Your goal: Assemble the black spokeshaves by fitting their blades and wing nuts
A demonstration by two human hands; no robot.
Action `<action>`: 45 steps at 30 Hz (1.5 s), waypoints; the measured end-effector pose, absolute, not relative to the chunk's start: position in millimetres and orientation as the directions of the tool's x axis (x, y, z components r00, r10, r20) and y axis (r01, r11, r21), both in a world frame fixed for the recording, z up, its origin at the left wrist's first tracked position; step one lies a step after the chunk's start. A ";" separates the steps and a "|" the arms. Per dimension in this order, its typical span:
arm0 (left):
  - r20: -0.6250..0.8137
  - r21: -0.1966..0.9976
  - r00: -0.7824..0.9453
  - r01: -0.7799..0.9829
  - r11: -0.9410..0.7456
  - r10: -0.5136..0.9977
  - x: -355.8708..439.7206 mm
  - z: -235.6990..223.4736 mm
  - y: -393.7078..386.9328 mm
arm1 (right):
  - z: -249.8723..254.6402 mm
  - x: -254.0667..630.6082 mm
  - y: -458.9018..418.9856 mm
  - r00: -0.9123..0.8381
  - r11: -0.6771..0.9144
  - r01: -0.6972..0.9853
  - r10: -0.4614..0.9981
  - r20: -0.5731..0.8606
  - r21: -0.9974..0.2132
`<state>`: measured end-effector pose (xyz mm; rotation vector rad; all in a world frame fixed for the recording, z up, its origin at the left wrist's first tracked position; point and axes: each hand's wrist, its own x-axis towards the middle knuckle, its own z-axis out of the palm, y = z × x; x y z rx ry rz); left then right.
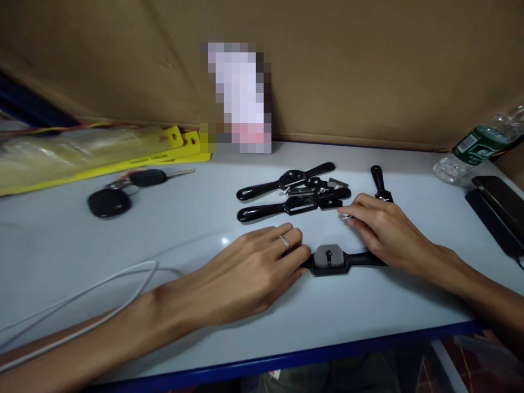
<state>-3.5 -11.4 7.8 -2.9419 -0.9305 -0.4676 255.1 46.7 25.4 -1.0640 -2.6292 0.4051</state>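
Note:
A black spokeshave point(352, 260) lies flat on the table, its grey blade point(329, 255) seated in the middle with a keyhole-shaped slot showing. Wrapped around its left handle is my left hand point(262, 262), with a ring on one finger. My right hand point(382, 226) hovers over the right handle, thumb and forefinger pinched on a small shiny metal screw point(346, 217); its full shape is partly hidden. Just beyond my hands lie two more spokeshave bodies point(262, 212) with loose blades, screws and black cap pieces point(331, 204) among them. Another spokeshave point(377, 177) is partly behind my right hand.
Keys with a black fob point(109, 203) and yellow-edged plastic packets point(176, 139) are at the left. A white cable point(139, 267) crosses my left forearm. At the right are a water bottle point(475, 147) and a black phone point(503, 199). Cardboard point(347, 71) stands behind the table.

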 end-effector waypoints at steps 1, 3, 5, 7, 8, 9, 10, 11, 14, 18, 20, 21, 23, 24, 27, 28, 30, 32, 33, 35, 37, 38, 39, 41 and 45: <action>0.290 0.073 0.777 0.564 -0.822 0.559 -3.2 7.8 -11.5 | 25.5 255.9 46.3 -0.693 0.697 0.632 0.704 0.156 -0.338; 0.295 0.075 0.775 0.565 -0.822 0.560 -2.9 7.4 -11.6 | 26.1 257.3 45.8 -0.691 0.707 0.641 0.701 0.178 -0.298; 0.306 0.078 0.768 0.568 -0.819 0.562 -3.0 6.6 -11.7 | 27.4 258.1 45.9 -0.678 0.707 0.654 0.706 0.205 -0.270; 0.306 0.080 0.769 0.567 -0.820 0.561 -3.3 6.2 -11.6 | 28.8 258.3 46.7 -0.667 0.697 0.665 0.716 0.206 -0.269; 0.302 0.080 0.771 0.566 -0.820 0.561 -3.5 6.2 -11.5 | 29.5 258.1 47.2 -0.666 0.691 0.671 0.721 0.194 -0.268; 0.294 0.079 0.774 0.564 -0.822 0.560 -3.7 6.4 -11.4 | 29.9 257.7 47.9 -0.667 0.687 0.679 0.725 0.175 -0.260; 0.287 0.078 0.778 0.562 -0.823 0.559 -3.9 6.7 -11.2 | 30.0 257.2 48.6 -0.671 0.685 0.687 0.726 0.152 -0.241; 0.288 0.076 0.780 0.560 -0.825 0.556 -4.0 7.0 -11.1 | 29.8 256.6 49.3 -0.676 0.687 0.696 0.725 0.131 -0.210; 0.298 0.063 0.779 0.560 -0.826 0.551 -4.0 7.4 -11.0 | 26.8 254.7 50.7 -0.683 0.698 0.713 0.713 0.157 -0.069; 0.296 0.055 0.778 0.566 -0.823 0.555 -3.8 6.1 -11.4 | 20.9 253.3 49.6 -0.724 0.736 0.675 0.644 0.246 0.059; 0.294 0.054 0.776 0.569 -0.821 0.558 -3.6 5.8 -11.6 | 19.8 252.9 48.2 -0.751 0.764 0.643 0.615 0.242 0.054; 0.296 0.052 0.776 0.569 -0.821 0.557 -3.5 5.9 -11.6 | 19.9 252.6 47.4 -0.751 0.768 0.640 0.613 0.246 0.039; 0.301 0.048 0.777 0.567 -0.822 0.553 -3.2 6.4 -11.4 | 20.9 251.5 46.3 -0.726 0.753 0.658 0.636 0.263 -0.002; 0.304 0.045 0.778 0.566 -0.823 0.551 -3.1 6.8 -11.3 | 21.5 250.7 45.9 -0.708 0.736 0.676 0.656 0.261 -0.018; 0.308 0.043 0.781 0.559 -0.828 0.543 -3.0 7.8 -11.2 | 23.3 247.9 45.4 -0.671 0.687 0.726 0.716 0.192 -0.027; 0.307 0.046 0.782 0.558 -0.829 0.543 -3.1 8.0 -11.3 | 24.0 247.2 45.4 -0.663 0.675 0.738 0.730 0.167 -0.022; 0.302 0.055 0.782 0.557 -0.829 0.545 -3.5 8.1 -11.6 | 25.8 246.8 45.2 -0.636 0.646 0.764 0.754 0.162 -0.008; 0.292 0.059 0.782 0.560 -0.826 0.551 -3.9 8.1 -11.9 | 28.2 247.4 44.3 -0.611 0.621 0.784 0.767 0.195 0.013; 0.289 0.058 0.782 0.562 -0.825 0.553 -3.9 8.0 -12.0 | 29.3 247.9 43.4 -0.608 0.617 0.786 0.766 0.207 0.024; 0.292 0.054 0.781 0.562 -0.825 0.552 -3.9 7.9 -12.0 | 30.8 248.5 40.6 -0.630 0.637 0.770 0.751 0.196 0.035; 0.299 0.049 0.780 0.562 -0.825 0.549 -3.6 7.7 -11.8 | 31.3 248.2 37.1 -0.663 0.669 0.743 0.734 0.148 0.009; 0.301 0.050 0.780 0.562 -0.826 0.549 -3.5 7.6 -11.7 | 31.3 247.7 35.5 -0.667 0.674 0.739 0.733 0.130 -0.010; 0.300 0.052 0.779 0.563 -0.825 0.551 -3.4 7.5 -11.5 | 31.4 247.1 34.2 -0.662 0.670 0.742 0.739 0.124 -0.025; 0.296 0.057 0.779 0.563 -0.824 0.553 -3.6 7.2 -11.5 | 31.9 246.0 32.8 -0.636 0.644 0.765 0.760 0.130 -0.022; 0.296 0.059 0.779 0.563 -0.824 0.553 -4.2 7.5 -11.9 | 33.3 246.8 34.2 -0.604 0.604 0.796 0.791 0.100 0.031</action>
